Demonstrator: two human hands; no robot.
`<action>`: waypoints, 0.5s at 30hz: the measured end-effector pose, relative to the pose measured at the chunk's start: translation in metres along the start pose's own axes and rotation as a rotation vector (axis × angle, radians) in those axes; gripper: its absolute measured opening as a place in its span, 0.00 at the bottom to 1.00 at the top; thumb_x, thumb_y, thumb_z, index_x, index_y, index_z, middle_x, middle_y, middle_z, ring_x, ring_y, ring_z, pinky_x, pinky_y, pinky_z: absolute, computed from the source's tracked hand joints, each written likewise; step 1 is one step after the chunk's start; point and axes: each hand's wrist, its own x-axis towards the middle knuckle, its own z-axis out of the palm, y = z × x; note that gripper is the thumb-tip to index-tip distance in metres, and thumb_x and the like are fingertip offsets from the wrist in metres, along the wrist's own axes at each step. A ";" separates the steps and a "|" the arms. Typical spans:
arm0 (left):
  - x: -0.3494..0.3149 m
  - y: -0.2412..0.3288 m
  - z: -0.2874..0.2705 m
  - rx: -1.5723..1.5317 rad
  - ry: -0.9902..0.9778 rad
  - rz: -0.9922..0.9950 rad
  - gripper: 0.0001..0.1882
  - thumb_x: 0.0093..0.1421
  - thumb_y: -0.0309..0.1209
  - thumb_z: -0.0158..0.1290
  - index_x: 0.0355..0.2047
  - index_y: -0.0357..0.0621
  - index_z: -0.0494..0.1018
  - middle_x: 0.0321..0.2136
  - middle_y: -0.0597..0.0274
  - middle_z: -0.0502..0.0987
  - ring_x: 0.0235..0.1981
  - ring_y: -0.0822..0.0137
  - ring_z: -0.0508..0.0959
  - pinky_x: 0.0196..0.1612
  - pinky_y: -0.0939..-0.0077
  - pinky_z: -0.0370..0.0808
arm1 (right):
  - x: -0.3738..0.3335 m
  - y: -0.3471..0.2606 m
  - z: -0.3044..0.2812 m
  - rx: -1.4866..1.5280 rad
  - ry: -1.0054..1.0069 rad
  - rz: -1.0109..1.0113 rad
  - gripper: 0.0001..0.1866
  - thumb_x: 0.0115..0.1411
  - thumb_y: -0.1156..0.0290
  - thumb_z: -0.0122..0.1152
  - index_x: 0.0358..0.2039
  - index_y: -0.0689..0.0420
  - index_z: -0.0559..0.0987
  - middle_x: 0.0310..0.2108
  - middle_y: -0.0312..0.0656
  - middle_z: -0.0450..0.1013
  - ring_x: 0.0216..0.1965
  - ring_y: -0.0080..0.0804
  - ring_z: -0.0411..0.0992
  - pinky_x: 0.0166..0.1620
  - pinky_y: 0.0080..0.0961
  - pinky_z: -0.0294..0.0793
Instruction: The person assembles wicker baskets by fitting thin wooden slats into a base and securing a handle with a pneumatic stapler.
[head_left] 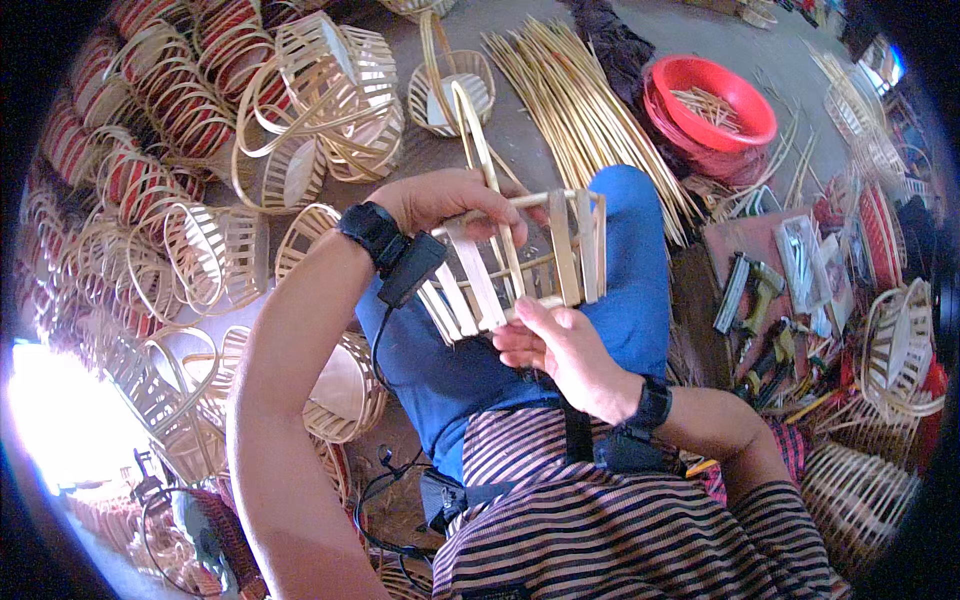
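A small bamboo basket [564, 262] with spaced upright slats lies tilted over my lap, above my blue trousers. My left hand [452, 203] grips its far side, the fingers bent round the rim where a long strip [481, 140], seemingly the handle, rises away from me. At the near edge, my right hand [568, 352] pinches the basket, thumb on top of a slat and the other fingers below. Part of the left fingers is hidden behind the rim and slats.
Finished-looking baskets [345, 85] crowd the left, with red-banded stacks [170, 85] farther off. Bamboo strips [585, 120] lie ahead. A red basin [735, 85] holds short sticks at the far right. Nearer stand a nail gun [763, 295] and a clear tray [803, 262] on a board.
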 end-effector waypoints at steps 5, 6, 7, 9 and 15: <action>0.001 -0.016 0.021 0.928 0.859 0.259 0.53 0.37 0.42 0.58 0.53 0.32 0.35 0.37 0.40 0.64 0.36 0.52 0.70 0.42 0.69 0.66 | 0.019 -0.003 -0.008 -0.025 0.032 -0.059 0.22 0.53 0.54 0.47 0.31 0.65 0.68 0.30 0.45 0.69 0.31 0.27 0.69 0.37 0.22 0.70; -0.001 -0.016 0.030 0.921 0.804 0.204 0.52 0.37 0.41 0.58 0.53 0.35 0.37 0.39 0.41 0.61 0.39 0.51 0.67 0.43 0.65 0.64 | 0.018 0.000 -0.008 -0.050 0.018 -0.063 0.22 0.53 0.54 0.47 0.32 0.66 0.69 0.30 0.44 0.69 0.31 0.27 0.69 0.36 0.22 0.70; -0.003 -0.014 0.038 0.918 0.744 0.150 0.50 0.37 0.41 0.58 0.54 0.38 0.39 0.42 0.41 0.59 0.42 0.50 0.64 0.45 0.62 0.62 | 0.018 0.001 -0.010 -0.060 0.017 -0.061 0.23 0.54 0.54 0.47 0.32 0.66 0.69 0.30 0.44 0.69 0.31 0.27 0.69 0.36 0.22 0.70; -0.001 -0.018 0.046 1.029 0.760 0.116 0.45 0.36 0.39 0.58 0.52 0.43 0.47 0.40 0.46 0.59 0.43 0.52 0.62 0.45 0.61 0.60 | 0.018 0.004 -0.013 -0.077 -0.003 -0.081 0.22 0.54 0.55 0.46 0.32 0.66 0.69 0.30 0.44 0.69 0.30 0.27 0.69 0.36 0.22 0.70; 0.002 -0.026 0.048 1.087 0.888 0.208 0.31 0.38 0.39 0.55 0.44 0.47 0.59 0.36 0.52 0.61 0.42 0.54 0.61 0.44 0.64 0.58 | 0.013 -0.015 -0.022 0.014 -0.090 0.132 0.17 0.54 0.59 0.47 0.32 0.62 0.71 0.29 0.42 0.71 0.28 0.25 0.70 0.31 0.20 0.72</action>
